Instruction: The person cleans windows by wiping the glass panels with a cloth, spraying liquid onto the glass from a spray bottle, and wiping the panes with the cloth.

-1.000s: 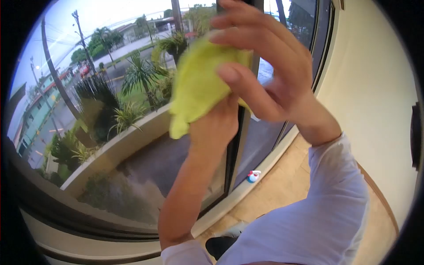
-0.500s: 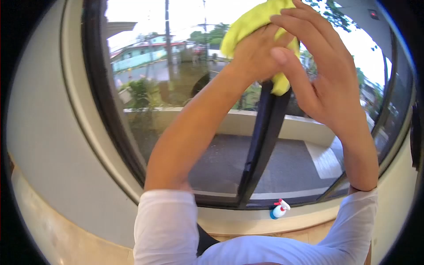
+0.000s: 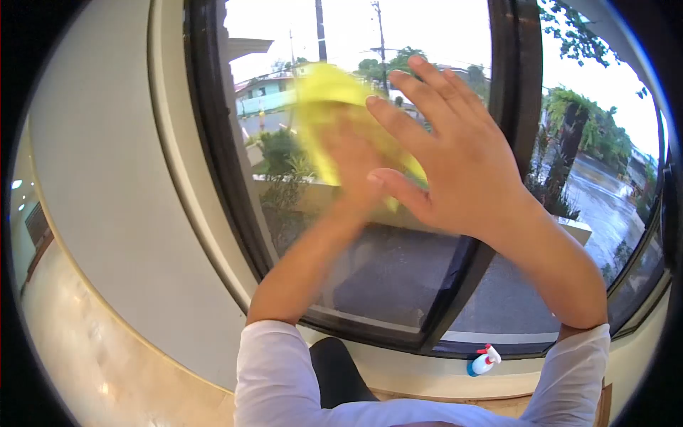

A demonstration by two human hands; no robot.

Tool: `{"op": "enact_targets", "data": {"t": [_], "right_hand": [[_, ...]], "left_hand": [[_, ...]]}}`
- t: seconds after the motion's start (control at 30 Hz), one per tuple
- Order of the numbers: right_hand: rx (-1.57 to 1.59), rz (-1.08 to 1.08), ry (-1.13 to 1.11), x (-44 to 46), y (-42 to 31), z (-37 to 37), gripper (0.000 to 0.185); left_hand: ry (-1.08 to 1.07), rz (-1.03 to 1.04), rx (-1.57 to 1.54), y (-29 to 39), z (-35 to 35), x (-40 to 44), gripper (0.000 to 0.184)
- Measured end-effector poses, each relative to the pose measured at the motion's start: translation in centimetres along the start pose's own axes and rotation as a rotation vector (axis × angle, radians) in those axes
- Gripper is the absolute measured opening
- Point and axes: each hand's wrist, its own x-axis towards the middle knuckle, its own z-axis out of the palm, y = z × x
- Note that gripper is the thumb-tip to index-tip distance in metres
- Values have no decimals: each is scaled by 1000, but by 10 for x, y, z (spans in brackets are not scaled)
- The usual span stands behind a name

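Observation:
A yellow cloth (image 3: 324,85) lies against the left window pane (image 3: 388,274), smeared by motion. Pressed on it is my left hand (image 3: 348,146), also blurred, so its separate fingers are hard to make out. My right hand (image 3: 455,149) is raised at the pane with its fingers spread and nothing in it; whether the palm touches the glass I cannot tell. It partly covers the cloth's right edge. Below, on the sill, stands a spray bottle (image 3: 484,361) with a white body, blue base and red-and-white trigger head.
A dark upright window frame bar (image 3: 514,78) divides the panes. On the left is a pale wall (image 3: 135,235), above a light floor (image 3: 128,356). Beyond the glass are plants, a low wall, a wet road and a house.
My left hand has swept the cloth left and down, away from the dividing bar onto the left pane. My right hand has moved lower and left, fingers more spread. The view has shifted left.

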Motion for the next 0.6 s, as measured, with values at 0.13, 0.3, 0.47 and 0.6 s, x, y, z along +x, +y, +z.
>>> {"op": "enact_targets", "data": {"t": [0.13,0.3,0.47,0.6], "right_hand": [[-3,-30,-86,0,-22,3,56],[-7,-14,-140,-6,-36,16,56],[55,-14,-160,-15,-56,51,57],[141,-1,-202,-24,-70,68,59]], "left_hand": [[-737,136,-80,-42,-48,24,66],[-82,-135,118,-133,-25,-41,77],[-448,108,-101,-132,-71,-79,81],[-178,31,61,-193,-46,35,69]]}}
